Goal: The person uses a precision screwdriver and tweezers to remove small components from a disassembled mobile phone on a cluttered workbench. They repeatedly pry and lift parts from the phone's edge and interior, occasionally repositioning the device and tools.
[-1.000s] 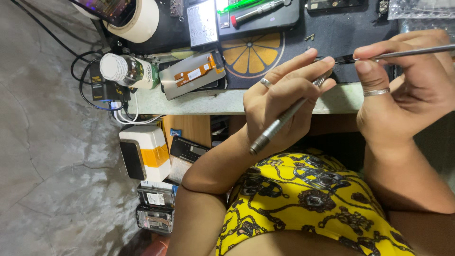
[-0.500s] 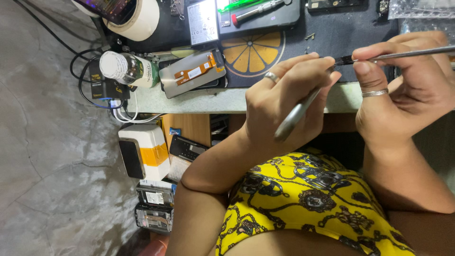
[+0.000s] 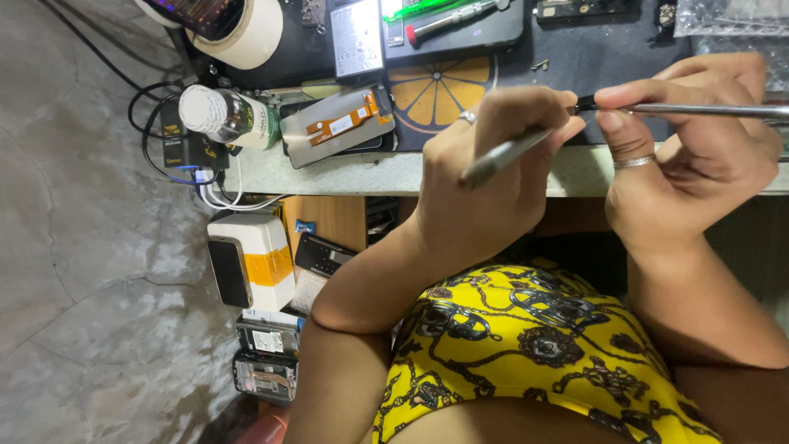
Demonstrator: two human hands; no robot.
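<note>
Keep your left hand (image 3: 493, 189) pinched on the slim grey metal tool (image 3: 503, 154); steady the thin silver rod (image 3: 707, 109) gripped by your right hand (image 3: 699, 156).

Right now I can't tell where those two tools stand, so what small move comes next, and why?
Probably ease the left hand and its grey tool nearer the black tip of the metal rod in the right hand; their ends seem almost met.
</note>
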